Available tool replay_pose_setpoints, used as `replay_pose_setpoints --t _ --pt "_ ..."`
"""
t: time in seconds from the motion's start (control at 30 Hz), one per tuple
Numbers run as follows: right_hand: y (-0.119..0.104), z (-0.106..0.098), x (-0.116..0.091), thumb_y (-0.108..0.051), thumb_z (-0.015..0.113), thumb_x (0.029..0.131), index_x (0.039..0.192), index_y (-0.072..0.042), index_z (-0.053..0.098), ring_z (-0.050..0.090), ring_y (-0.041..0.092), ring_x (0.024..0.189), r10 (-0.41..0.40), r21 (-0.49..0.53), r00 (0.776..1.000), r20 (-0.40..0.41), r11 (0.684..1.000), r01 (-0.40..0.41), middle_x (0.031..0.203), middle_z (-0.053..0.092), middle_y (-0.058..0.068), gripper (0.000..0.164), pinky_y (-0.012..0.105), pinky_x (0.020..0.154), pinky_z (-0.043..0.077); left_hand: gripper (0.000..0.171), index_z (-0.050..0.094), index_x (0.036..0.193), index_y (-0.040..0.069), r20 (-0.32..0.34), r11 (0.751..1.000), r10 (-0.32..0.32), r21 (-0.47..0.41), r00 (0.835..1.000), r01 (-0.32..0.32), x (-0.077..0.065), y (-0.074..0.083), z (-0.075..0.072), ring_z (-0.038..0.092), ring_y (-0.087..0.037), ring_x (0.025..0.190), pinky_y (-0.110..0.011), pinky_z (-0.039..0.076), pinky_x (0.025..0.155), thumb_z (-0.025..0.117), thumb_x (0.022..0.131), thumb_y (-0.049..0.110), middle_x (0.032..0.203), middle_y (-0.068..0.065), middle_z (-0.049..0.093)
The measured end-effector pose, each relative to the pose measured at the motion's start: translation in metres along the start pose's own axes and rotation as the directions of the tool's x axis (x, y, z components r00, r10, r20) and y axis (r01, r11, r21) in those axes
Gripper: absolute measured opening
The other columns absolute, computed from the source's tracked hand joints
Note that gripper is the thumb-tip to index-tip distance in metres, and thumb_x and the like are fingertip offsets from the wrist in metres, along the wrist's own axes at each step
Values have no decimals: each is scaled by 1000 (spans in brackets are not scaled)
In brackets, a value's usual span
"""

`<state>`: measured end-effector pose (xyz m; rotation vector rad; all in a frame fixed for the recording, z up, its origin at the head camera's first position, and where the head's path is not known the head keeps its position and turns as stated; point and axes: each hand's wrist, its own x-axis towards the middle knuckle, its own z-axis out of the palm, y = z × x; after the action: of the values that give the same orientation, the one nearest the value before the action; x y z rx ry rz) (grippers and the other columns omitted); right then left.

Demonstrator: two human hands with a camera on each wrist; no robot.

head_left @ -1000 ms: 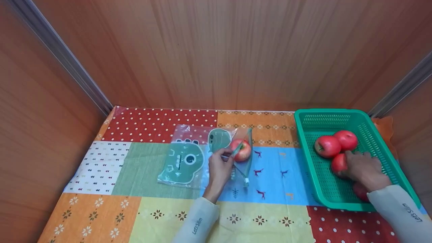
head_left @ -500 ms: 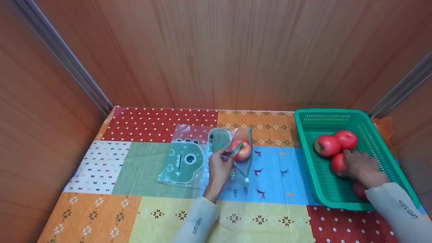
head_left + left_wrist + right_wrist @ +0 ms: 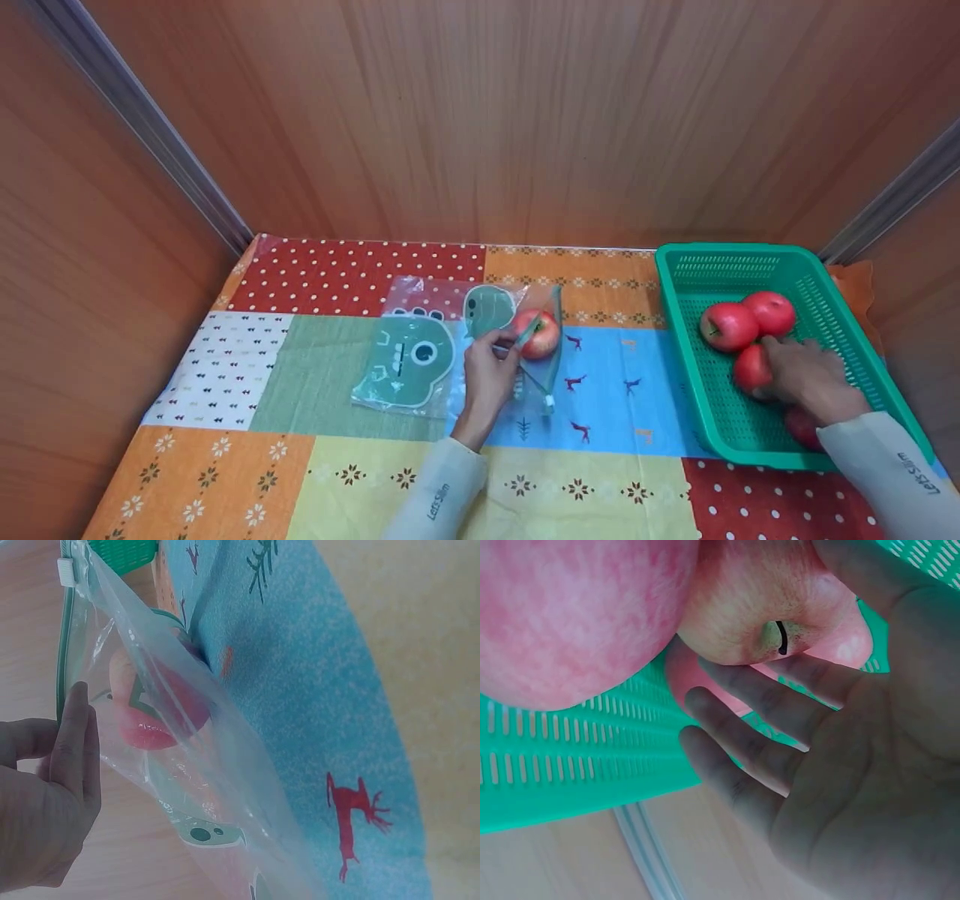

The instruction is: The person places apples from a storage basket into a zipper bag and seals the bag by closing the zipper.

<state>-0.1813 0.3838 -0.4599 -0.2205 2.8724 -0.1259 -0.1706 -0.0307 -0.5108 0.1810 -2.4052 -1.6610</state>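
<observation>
While I look down through the head camera, I count one clear zip bag point(image 3: 412, 364) in the middle and one green plastic basket point(image 3: 684, 360) at the right. A bagged apple point(image 3: 544, 341) sits just inside the bag's mouth, at its right end. Four more are in the basket: two far apples point(image 3: 727, 326) touching each other, a middle apple point(image 3: 750, 367), and a near apple point(image 3: 802, 429) partly hidden by the right hand point(image 3: 810, 375). That hand's thumb and fingers curl round the middle apple (my right wrist camera shows the fingertips slightly apart from one another). The left hand point(image 3: 491, 375) has thumb and fingers together, clamped on the bag's green edge and lifting it, so the mouth gapes. Everything lies on one patchwork tablecloth point(image 3: 315, 375), dotted red, orange, blue with reindeer, yellow. Wood-grain walls point(image 3: 487, 135) close in left, right and far, with two metal corner strips point(image 3: 142, 124).
</observation>
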Motion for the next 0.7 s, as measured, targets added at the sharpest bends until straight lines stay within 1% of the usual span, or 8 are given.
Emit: replay_pose_setpoints --t 0.17,0.3,0.43,0.6,0.7 --pt "-4 -3 -4 -30 82 63 116 7 42 43 48 85 -4 5 1000 -12 1000 4 98 50 26 76 59 61 41 11 70 89 9 -8 1000 7 4 1000 -7 0 0 0 60 -11 64 -23 51 57 65 80 3 79 0 64" --pt "-8 -8 -8 -29 82 63 119 6 41 42 49 86 -10 5 999 -36 1000 11 99 49 26 77 59 62 39 11 70 88 9 -7 1000 21 -2 1000 -21 0 -1 0 60 -9 63 -24 51 57 65 80 3 78 0 64" --pt "-13 -15 -13 -30 83 63 123 6 39 40 50 89 -15 5 998 -68 1000 15 103 47 28 82 62 66 38 10 70 88 9 -4 1000 20 3 1000 -20 0 -2 1 60 -10 63 -23 51 57 65 80 3 78 0 64" --pt "-19 -22 -18 -32 86 58 124 6 38 39 52 93 -28 8 992 -125 1000 29 106 46 30 90 66 69 38 11 70 88 9 3 1000 21 7 1000 -21 0 -3 1 60 -10 63 -23 50 56 65 80 3 79 0 63" --pt "-21 -25 -21 -32 88 55 123 6 38 40 52 92 -40 -3 986 -159 999 41 106 47 30 92 66 68 39 11 70 87 8 -1 1000 31 0 1000 -31 0 -3 2 60 -9 62 -23 50 55 65 80 1 78 0 63"
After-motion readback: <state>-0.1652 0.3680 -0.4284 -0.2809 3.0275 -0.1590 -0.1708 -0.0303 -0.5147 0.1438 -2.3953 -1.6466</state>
